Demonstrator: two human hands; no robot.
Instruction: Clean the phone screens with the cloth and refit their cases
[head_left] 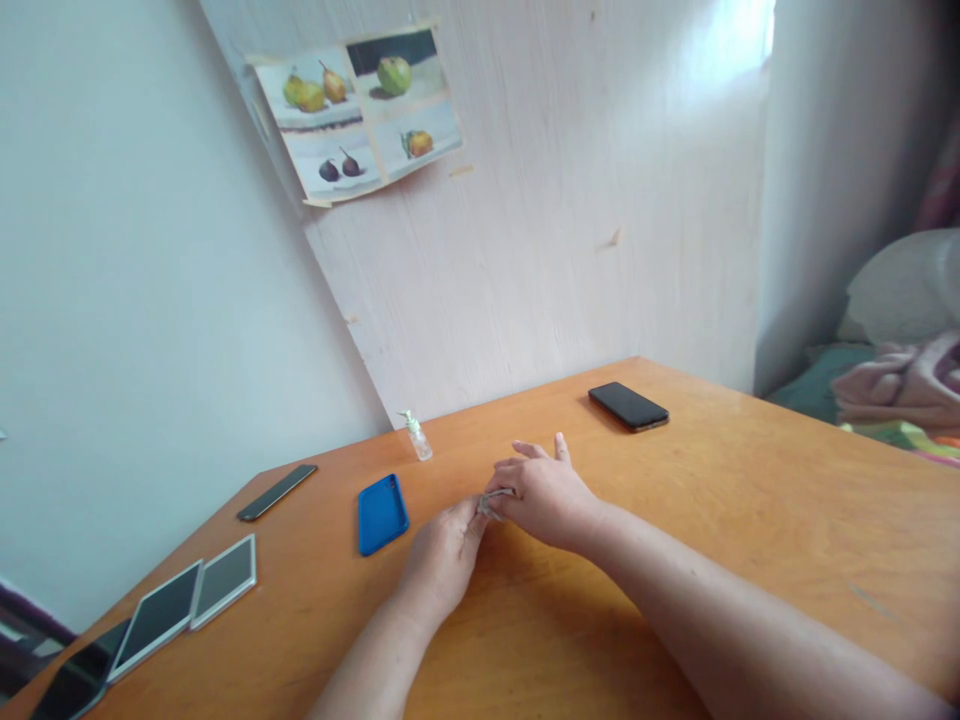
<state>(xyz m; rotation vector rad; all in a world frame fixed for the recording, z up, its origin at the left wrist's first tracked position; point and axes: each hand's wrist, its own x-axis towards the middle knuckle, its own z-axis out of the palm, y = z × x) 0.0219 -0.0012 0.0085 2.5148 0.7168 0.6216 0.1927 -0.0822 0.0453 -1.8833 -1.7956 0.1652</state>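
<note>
Both hands meet above the wooden table (735, 540), around a small crumpled grey cloth (493, 500). My left hand (445, 553) is closed on one side of it, thumb and fingers together. On the other side, my right hand (546, 495) grips the cloth between thumb and fingers, with other fingers sticking out. Much of the cloth is hidden by the fingers. Left of my hands lies a blue phone case (382, 515), its hollow side up. Behind it stands a small clear pump bottle (416, 437) with a pale green top.
A black phone (628, 406) lies at the back right. Along the left edge are a dark slim phone (277, 492), two white-framed phones (225, 581) (156, 618) and a black one (82, 672). A wall with a fruit picture (360, 115) borders the table. Bedding (900, 380) lies right.
</note>
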